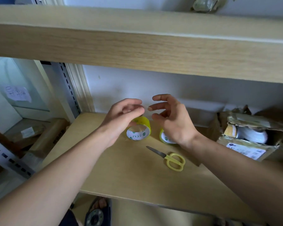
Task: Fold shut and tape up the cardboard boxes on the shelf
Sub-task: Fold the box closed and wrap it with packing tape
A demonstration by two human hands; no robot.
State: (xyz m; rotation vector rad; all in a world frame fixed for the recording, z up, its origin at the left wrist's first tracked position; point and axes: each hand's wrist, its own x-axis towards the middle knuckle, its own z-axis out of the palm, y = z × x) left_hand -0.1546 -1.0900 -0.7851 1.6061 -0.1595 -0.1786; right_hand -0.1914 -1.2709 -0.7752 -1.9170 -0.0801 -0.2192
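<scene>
My left hand (121, 116) grips a yellow-tinted roll of clear tape (140, 130) just above the wooden shelf (121, 168). A short clear strip of tape (145, 108) stretches from that hand's fingertips toward my right hand (171, 121). The right hand's fingers are spread and loosely bent; its index fingertip touches the strip's end, and the thumb stays apart above it. A second tape roll (165, 138) lies on the shelf, partly hidden behind my right hand. An open, worn cardboard box (252, 144) with a white object inside sits at the shelf's right end.
Yellow-handled scissors (172, 159) lie on the shelf in front of the rolls. An upper shelf board (137, 43) overhangs closely. Brown parcels (44, 136) lie lower left beside a metal shelf post (69, 88). A sandalled foot (98, 211) shows below the shelf edge.
</scene>
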